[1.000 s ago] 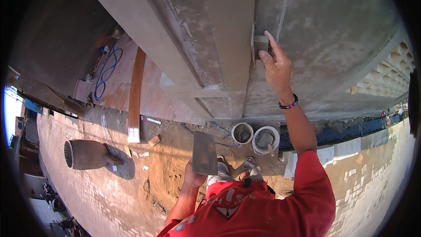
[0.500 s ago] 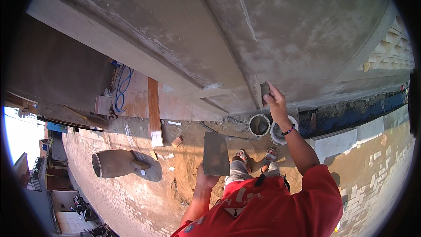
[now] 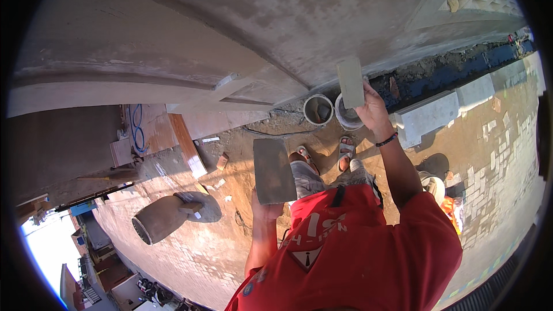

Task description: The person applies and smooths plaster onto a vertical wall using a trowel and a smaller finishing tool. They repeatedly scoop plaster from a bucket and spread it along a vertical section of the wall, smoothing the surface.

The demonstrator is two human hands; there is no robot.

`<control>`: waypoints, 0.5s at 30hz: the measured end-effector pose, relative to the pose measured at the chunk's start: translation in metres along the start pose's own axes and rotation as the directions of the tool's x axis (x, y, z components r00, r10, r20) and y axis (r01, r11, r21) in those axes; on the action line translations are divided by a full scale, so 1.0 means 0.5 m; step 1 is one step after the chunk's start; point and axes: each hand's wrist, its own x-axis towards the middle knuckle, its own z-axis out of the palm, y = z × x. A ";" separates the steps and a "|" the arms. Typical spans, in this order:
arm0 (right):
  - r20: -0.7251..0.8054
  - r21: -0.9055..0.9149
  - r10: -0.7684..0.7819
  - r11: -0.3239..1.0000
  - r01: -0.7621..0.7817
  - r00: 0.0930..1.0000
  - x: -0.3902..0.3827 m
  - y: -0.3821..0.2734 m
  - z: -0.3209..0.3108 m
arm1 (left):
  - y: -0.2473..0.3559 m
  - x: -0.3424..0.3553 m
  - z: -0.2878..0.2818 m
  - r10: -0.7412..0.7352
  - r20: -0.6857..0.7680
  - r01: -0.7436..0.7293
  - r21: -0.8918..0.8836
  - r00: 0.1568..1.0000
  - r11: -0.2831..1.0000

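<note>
My left hand (image 3: pixel 266 208) grips a dark grey rectangular mortar board (image 3: pixel 274 171) at its near end, and its broad face lies toward me. The fingers are partly hidden behind the board. My right hand (image 3: pixel 373 107) is closed on the lower end of a narrow, flat, grey-beige plastering float (image 3: pixel 349 82). The float's face is turned toward me, in front of the grey plastered wall (image 3: pixel 311 23); I cannot tell whether it touches the wall. Below it, a second bucket (image 3: pixel 345 120) is partly covered by my hand.
A round bucket (image 3: pixel 306 117) with dark content stands by the wall's foot. At right run a trench (image 3: pixel 426 85) and pale blocks (image 3: pixel 429 120). At left lie a wooden plank (image 3: pixel 185 141), a brick piece (image 3: pixel 222 161) and a barrel-shaped container (image 3: pixel 158 219).
My right hand has drawn the float away from the wall's raised edge and turned its broad face toward me. The board stays in my left hand. The view has turned.
</note>
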 end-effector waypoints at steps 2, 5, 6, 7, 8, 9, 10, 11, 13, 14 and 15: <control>-0.195 -0.052 -0.004 0.999 -0.007 0.981 -0.045 0.005 -0.089 | -0.009 0.008 0.011 -0.055 0.000 0.055 -0.038 0.999 0.998; -0.427 -0.124 0.028 0.988 -0.090 0.904 -0.147 0.050 -0.308 | -0.012 0.029 -0.061 -0.167 0.191 0.167 0.018 0.967 0.986; -0.522 -0.181 0.036 0.972 -0.152 0.852 -0.178 0.072 -0.371 | -0.015 0.041 -0.056 -0.186 0.147 0.185 0.024 0.971 0.982; -0.580 -0.183 0.052 0.964 -0.192 0.813 -0.204 0.098 -0.412 | -0.017 0.046 -0.037 -0.208 0.091 0.206 0.032 0.974 0.978; -0.633 -0.185 0.064 0.955 -0.231 0.771 -0.229 0.125 -0.449 | -0.022 0.057 -0.036 -0.227 0.040 0.226 0.040 0.973 0.973; -0.688 -0.175 0.083 0.945 -0.276 0.721 -0.249 0.145 -0.470 | -0.027 0.072 -0.051 -0.240 0.061 0.240 0.022 0.969 0.971; -0.711 -0.171 0.085 0.942 -0.289 0.698 -0.250 0.158 -0.498 | -0.033 0.088 -0.070 -0.252 0.080 0.252 0.002 0.964 0.968; -0.738 -0.154 0.098 0.939 -0.308 0.667 -0.255 0.184 -0.510 | -0.036 0.081 -0.094 -0.266 0.085 0.268 -0.017 0.960 0.963; -0.735 -0.102 0.135 0.947 -0.305 0.664 -0.251 0.227 -0.508 | -0.036 0.090 -0.121 -0.309 0.065 0.310 -0.002 0.949 0.951; -0.708 -0.087 0.154 0.950 -0.301 0.690 -0.243 0.236 -0.494 | -0.035 0.102 -0.127 -0.318 0.069 0.319 0.007 0.945 0.948; -0.673 -0.075 0.171 0.952 -0.297 0.719 -0.227 0.243 -0.482 | -0.035 0.109 -0.129 -0.314 0.027 0.314 0.016 0.949 0.949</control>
